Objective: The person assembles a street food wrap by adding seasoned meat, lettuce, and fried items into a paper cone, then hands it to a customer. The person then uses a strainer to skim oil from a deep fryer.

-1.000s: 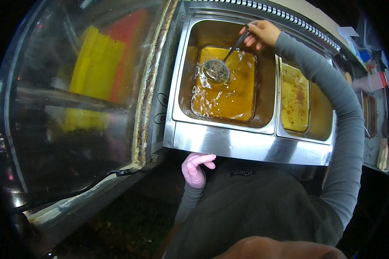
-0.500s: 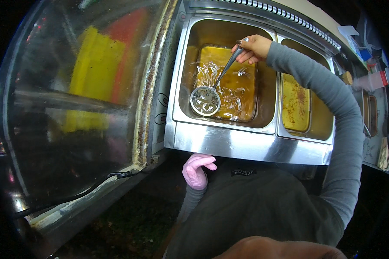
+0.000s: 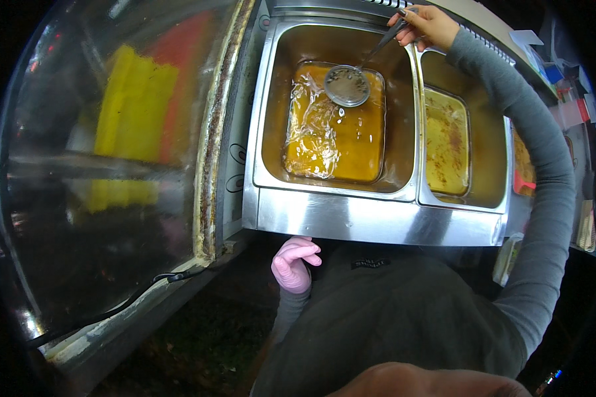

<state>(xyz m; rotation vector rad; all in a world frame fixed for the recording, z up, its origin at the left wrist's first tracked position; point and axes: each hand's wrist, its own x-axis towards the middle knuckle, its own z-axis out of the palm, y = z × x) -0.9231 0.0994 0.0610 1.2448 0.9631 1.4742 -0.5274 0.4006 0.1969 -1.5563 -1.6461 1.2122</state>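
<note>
The bare right hand [image 3: 425, 25] grips the handle of a round metal mesh skimmer [image 3: 346, 85], held above the oil in the left steel fryer vat [image 3: 331, 192]. The pink-gloved left hand [image 3: 294, 263] hangs loosely curled, holding nothing, below the fryer's front edge.

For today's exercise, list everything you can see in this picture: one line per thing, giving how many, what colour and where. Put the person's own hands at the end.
Fryer wells: two, steel, side by side at the top centre.
Oil: amber, in the left well; a second pool in the right well.
Skimmer: one, round metal mesh with a long handle, over the left well's oil.
Glass case: one, at left, with yellow and red shapes showing behind the pane.
Black cable: one, along the case's lower edge.
Left hand: pink glove, curled, holding nothing, just below the fryer's front edge.
Right hand: bare, grey sleeve, gripping the skimmer's handle at the top.
</note>
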